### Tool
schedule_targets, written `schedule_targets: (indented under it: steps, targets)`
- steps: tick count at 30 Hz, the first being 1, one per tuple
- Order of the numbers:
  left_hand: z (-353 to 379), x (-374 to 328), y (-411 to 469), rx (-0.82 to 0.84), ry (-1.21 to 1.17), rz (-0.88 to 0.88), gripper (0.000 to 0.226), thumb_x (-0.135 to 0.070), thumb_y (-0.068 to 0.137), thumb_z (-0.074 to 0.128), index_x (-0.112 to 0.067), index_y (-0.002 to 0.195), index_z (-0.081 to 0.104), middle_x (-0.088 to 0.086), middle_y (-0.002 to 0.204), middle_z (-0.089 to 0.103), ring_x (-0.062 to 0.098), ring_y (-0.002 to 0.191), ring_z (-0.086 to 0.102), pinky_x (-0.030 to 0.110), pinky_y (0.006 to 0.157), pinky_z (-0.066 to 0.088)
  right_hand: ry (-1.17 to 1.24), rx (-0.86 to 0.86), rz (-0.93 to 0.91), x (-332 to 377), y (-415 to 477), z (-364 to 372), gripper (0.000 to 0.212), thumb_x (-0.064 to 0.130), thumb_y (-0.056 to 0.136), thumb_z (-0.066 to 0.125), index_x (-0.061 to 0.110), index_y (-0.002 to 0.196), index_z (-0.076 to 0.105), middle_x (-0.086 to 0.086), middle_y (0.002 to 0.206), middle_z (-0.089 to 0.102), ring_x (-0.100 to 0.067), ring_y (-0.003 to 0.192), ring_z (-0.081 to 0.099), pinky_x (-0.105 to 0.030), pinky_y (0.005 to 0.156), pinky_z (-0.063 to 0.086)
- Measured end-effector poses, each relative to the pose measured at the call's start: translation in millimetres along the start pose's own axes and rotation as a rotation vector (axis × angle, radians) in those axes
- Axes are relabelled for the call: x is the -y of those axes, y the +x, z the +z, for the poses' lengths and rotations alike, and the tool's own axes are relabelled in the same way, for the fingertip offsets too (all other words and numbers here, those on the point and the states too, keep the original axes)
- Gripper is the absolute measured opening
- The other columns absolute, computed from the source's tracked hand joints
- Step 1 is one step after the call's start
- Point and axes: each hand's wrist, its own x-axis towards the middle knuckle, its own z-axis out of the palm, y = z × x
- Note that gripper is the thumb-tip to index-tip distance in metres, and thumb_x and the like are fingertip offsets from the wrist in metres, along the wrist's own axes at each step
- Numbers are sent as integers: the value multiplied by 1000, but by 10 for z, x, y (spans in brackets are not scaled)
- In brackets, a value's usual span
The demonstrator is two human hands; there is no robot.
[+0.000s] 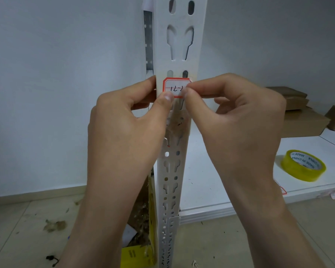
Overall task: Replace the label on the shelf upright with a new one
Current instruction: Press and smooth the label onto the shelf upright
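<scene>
A white perforated shelf upright (179, 45) runs down the middle of the head view. A white label with a red border and handwritten digits (175, 87) lies against it at hand height. My left hand (128, 126) wraps the upright's left edge, its thumb pressing the label's lower left corner. My right hand (234, 120) pinches the label's right edge between thumb and forefinger. Below the hands, a strip of clear tape with faint marks (175, 124) clings to the upright.
A yellowish roll of clear tape (303, 165) lies on the white shelf board (220, 190) at the right, near a red-bordered sticker scrap (281, 189). Brown cardboard boxes (302, 117) sit further back. A yellow box with debris (141, 248) stands on the floor beside the upright.
</scene>
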Motion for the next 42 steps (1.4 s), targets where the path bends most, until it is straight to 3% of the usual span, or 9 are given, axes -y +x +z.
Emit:
schedule_targets:
  steps: [7, 11, 14, 19, 24, 27, 31, 39, 42]
  targets:
    - [-4, -4, 5, -3, -15, -11, 27, -40, 92, 66, -43, 119, 70, -33, 100, 70, -13, 100, 65, 28, 97, 53, 37, -39, 15, 4, -1, 28, 10, 23, 92, 77, 14, 96, 79, 20, 87, 67, 1, 82, 70, -11, 70, 56]
    - [11, 2, -1, -8, -7, -15, 28, -42, 92, 66, -43, 119, 70, -35, 99, 68, -12, 103, 64, 14, 90, 48, -49, -15, -13, -14, -2, 20, 11, 27, 91, 75, 18, 93, 80, 17, 85, 71, 11, 61, 54, -7, 68, 51]
    - [7, -2, 2, -5, 0, -13, 28, -42, 92, 66, -45, 119, 69, -34, 100, 68, -11, 104, 64, 19, 94, 49, -38, 26, -5, 6, 6, -5, 7, 28, 90, 77, 22, 91, 79, 19, 78, 67, 11, 55, 51, -5, 70, 49]
    - [-7, -11, 1, -3, -13, -18, 26, -40, 92, 66, -45, 117, 70, -35, 99, 69, -11, 103, 65, 30, 100, 52, 95, -43, 68, 20, -7, 6, 7, 21, 91, 76, 15, 87, 76, 13, 80, 74, -3, 69, 72, -25, 56, 59]
    - [3, -9, -2, -8, -8, -20, 29, -41, 92, 66, -42, 121, 70, -31, 106, 70, -10, 104, 65, 26, 99, 52, 4, -21, 17, -2, -7, 34, 8, 23, 90, 76, 16, 89, 79, 17, 82, 68, -2, 76, 66, -12, 67, 53]
    - [11, -9, -7, -10, 8, -12, 29, -41, 93, 65, -43, 121, 69, -32, 105, 69, -10, 104, 64, 23, 97, 51, -9, 16, 6, -11, 1, 9, 7, 24, 88, 78, 17, 86, 79, 18, 75, 65, 6, 58, 56, -6, 69, 49]
    - [-4, -2, -2, -2, -3, -15, 25, -41, 92, 66, -46, 116, 70, -37, 97, 68, -14, 100, 64, 25, 97, 52, 107, -8, 88, 8, -9, -14, 5, 21, 90, 77, 20, 85, 75, 17, 76, 71, -5, 59, 67, -26, 52, 57]
    - [-7, 8, 7, 3, 8, -20, 33, -42, 92, 66, -41, 124, 68, -30, 109, 70, -11, 105, 64, 22, 97, 50, -7, 64, 20, -9, -10, 18, 9, 26, 88, 79, 17, 86, 79, 12, 82, 71, 6, 66, 56, -4, 63, 42]
    - [-5, 5, 6, 5, 7, -25, 31, -42, 92, 66, -42, 122, 69, -32, 105, 69, -12, 103, 64, 23, 97, 50, 41, 42, 49, -11, -24, 5, 7, 23, 88, 79, 19, 83, 76, 12, 80, 73, -2, 61, 63, -18, 56, 53]
